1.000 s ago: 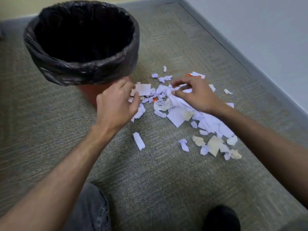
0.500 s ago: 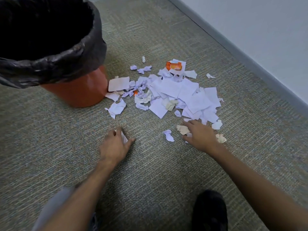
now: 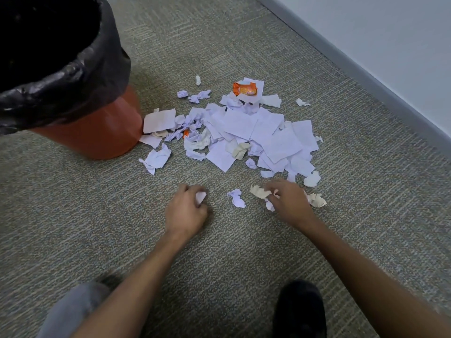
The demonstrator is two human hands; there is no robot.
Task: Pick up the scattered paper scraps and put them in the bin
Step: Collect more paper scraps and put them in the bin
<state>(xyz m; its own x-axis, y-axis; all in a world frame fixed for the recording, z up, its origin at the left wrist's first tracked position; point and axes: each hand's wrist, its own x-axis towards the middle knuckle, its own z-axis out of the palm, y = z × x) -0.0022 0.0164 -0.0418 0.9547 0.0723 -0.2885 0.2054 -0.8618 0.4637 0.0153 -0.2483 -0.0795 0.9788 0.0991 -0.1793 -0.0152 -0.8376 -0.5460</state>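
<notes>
The left hand (image 3: 186, 211) is curled round a white scrap (image 3: 200, 197) on the carpet (image 3: 73, 203). The right hand (image 3: 290, 201) pinches small scraps at the pile's (image 3: 256, 128) near edge, fingers bent — a beige crumple (image 3: 259, 191) just beside them. Bare carpet lies before the pile; the bin (image 3: 97, 135), black-lined, stands at the pile's left edge. Both forearms reach forward, palms down.
</notes>
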